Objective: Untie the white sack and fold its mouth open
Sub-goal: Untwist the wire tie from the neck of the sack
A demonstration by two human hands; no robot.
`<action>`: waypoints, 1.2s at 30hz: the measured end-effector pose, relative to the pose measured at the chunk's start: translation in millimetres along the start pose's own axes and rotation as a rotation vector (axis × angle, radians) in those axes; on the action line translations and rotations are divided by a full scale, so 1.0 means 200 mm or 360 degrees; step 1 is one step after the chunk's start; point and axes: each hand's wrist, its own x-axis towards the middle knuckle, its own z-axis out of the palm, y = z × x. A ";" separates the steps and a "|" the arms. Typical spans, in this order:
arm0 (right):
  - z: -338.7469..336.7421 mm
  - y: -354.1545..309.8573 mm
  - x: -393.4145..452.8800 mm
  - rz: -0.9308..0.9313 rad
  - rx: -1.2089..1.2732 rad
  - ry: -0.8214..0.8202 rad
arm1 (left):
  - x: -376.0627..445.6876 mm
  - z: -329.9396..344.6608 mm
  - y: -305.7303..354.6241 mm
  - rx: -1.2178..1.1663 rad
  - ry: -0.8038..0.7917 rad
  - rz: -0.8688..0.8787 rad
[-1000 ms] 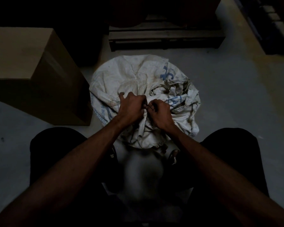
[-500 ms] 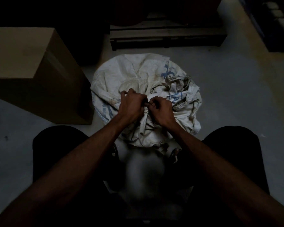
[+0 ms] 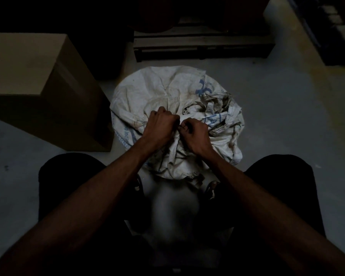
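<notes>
Left hand (image 3: 161, 127): curled on gathered neck of white sack (image 3: 167, 92), unchanged over the last second. Right hand (image 3: 195, 136): pinched at knot, barely shifted. Sack on floor between knees, tied; mouth unopened. Beyond: cardboard box (image 3: 38, 76), wooden pallet (image 3: 203, 46).

Cardboard box (image 3: 38, 84) crowds the sack's (image 3: 163, 90) left; bare floor (image 3: 287, 116) lies right.

You are working in a dim storeroom or warehouse: a bare concrete floor (image 3: 287, 120) is stretching out, a wooden pallet (image 3: 203, 46) and a large cardboard box (image 3: 34, 80) are standing nearby.
</notes>
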 end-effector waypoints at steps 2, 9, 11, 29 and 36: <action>0.00 0.00 0.01 0.0010 0.0034 0.0008 | 0.00 0.01 0.00 -0.0370 0.0002 -0.0172; 0.00 0.01 0.00 -0.0028 0.0048 -0.0021 | 0.01 0.01 -0.02 -0.0468 -0.0091 -0.0171; 0.00 0.02 -0.01 -0.0049 -0.0024 -0.0043 | 0.01 0.01 -0.01 -0.0191 -0.0154 -0.0021; -0.01 0.01 0.01 0.0011 0.0068 -0.0007 | 0.07 -0.03 -0.03 -0.1146 0.0101 -0.0806; -0.03 -0.01 0.04 0.0041 0.0123 0.0061 | 0.08 -0.09 -0.06 -0.1000 0.0154 -0.0779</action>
